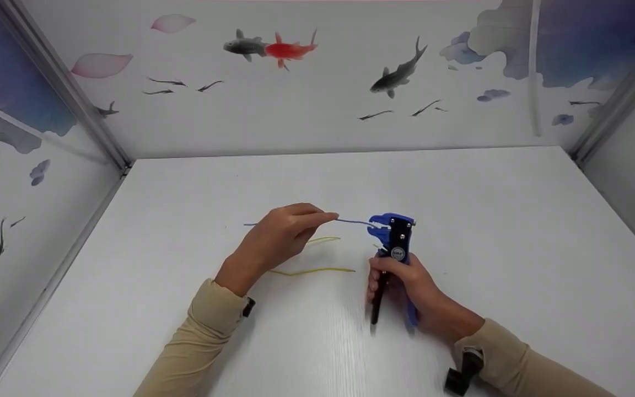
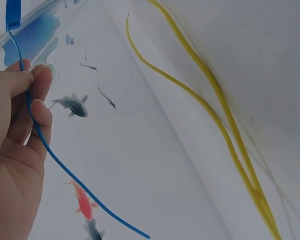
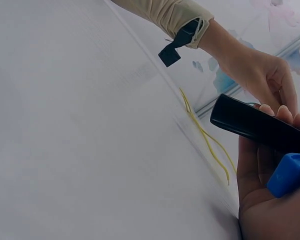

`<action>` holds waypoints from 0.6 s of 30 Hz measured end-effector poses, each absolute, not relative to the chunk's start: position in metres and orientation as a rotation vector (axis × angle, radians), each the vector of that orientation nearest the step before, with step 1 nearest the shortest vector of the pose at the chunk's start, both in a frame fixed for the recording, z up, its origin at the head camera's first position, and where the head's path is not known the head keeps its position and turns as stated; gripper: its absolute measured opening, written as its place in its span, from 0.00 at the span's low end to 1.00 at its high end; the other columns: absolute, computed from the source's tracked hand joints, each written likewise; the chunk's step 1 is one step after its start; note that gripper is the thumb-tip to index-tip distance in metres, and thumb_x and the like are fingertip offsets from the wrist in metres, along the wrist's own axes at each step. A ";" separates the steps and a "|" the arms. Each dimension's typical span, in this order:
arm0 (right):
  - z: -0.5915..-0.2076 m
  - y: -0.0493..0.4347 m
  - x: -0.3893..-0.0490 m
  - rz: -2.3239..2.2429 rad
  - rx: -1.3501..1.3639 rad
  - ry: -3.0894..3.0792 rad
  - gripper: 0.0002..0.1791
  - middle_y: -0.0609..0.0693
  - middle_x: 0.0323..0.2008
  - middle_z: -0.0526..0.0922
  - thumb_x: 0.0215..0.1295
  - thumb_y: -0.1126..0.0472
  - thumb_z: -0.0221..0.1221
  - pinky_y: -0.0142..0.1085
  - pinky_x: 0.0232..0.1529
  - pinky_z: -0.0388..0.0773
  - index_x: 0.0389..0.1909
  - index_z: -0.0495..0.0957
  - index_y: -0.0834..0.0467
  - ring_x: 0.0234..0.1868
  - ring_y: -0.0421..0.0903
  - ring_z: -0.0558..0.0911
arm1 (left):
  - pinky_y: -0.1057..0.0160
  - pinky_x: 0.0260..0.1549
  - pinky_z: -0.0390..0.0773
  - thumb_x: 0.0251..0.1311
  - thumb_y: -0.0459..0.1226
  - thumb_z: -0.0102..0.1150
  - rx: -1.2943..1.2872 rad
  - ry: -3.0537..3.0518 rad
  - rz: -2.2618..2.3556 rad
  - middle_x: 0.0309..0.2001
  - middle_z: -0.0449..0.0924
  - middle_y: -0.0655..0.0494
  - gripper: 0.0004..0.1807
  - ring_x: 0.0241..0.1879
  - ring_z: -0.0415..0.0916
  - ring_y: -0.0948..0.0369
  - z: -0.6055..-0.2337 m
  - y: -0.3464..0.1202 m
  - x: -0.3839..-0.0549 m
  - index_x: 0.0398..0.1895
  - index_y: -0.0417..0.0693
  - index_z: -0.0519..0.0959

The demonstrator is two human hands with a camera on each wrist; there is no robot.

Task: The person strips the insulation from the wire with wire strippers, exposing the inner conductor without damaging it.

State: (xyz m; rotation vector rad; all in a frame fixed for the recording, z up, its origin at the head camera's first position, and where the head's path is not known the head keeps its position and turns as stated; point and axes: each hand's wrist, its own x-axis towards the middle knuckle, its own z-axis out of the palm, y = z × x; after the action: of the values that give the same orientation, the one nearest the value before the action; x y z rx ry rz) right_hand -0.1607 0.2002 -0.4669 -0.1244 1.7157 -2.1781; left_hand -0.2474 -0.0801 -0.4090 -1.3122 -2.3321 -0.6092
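Observation:
Between thumb and fingertips, my left hand pinches a blue wire. One end of the wire reaches into the mouth of a blue and black wire stripper; the other trails out behind the hand, a long curve in the left wrist view. My right hand grips the stripper by its handles, jaws pointing left toward the left hand. In the right wrist view the black handle and blue handle stand apart, with fingers around them. The palm partly hides the blue handle.
Two yellow wires lie on the white table, partly under the left hand in the head view. Panels printed with fish wall the table at the back and sides. Each sleeve carries a black wrist camera.

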 end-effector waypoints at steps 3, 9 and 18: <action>-0.466 0.200 -0.160 -2.183 -0.132 1.722 0.15 0.51 0.26 0.83 0.77 0.54 0.61 0.46 0.41 0.88 0.32 0.78 0.60 0.28 0.50 0.84 | 0.63 0.49 0.89 0.71 0.27 0.68 -1.322 -2.325 -0.614 0.50 0.92 0.53 0.20 0.48 0.91 0.59 -0.409 -0.079 -0.247 0.63 0.51 0.88; -0.464 0.198 -0.158 -2.180 -0.157 1.772 0.16 0.51 0.25 0.83 0.78 0.55 0.60 0.47 0.40 0.89 0.31 0.78 0.60 0.27 0.50 0.85 | 0.63 0.45 0.90 0.70 0.27 0.68 -1.341 -2.322 -0.611 0.49 0.93 0.54 0.20 0.43 0.91 0.60 -0.410 -0.078 -0.247 0.62 0.50 0.88; -0.465 0.197 -0.157 -2.192 -0.217 1.787 0.17 0.49 0.22 0.82 0.79 0.57 0.58 0.47 0.36 0.89 0.28 0.76 0.60 0.24 0.49 0.84 | 0.64 0.40 0.89 0.71 0.27 0.67 -1.381 -2.306 -0.634 0.48 0.93 0.54 0.19 0.39 0.90 0.61 -0.410 -0.077 -0.245 0.61 0.50 0.88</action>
State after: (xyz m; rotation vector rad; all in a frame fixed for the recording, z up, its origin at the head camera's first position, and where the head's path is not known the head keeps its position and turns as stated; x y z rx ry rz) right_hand -0.1572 0.1974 -0.4647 -0.2169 1.7866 -2.1922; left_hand -0.2453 -0.0769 -0.4102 -1.3808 -2.3061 -0.6340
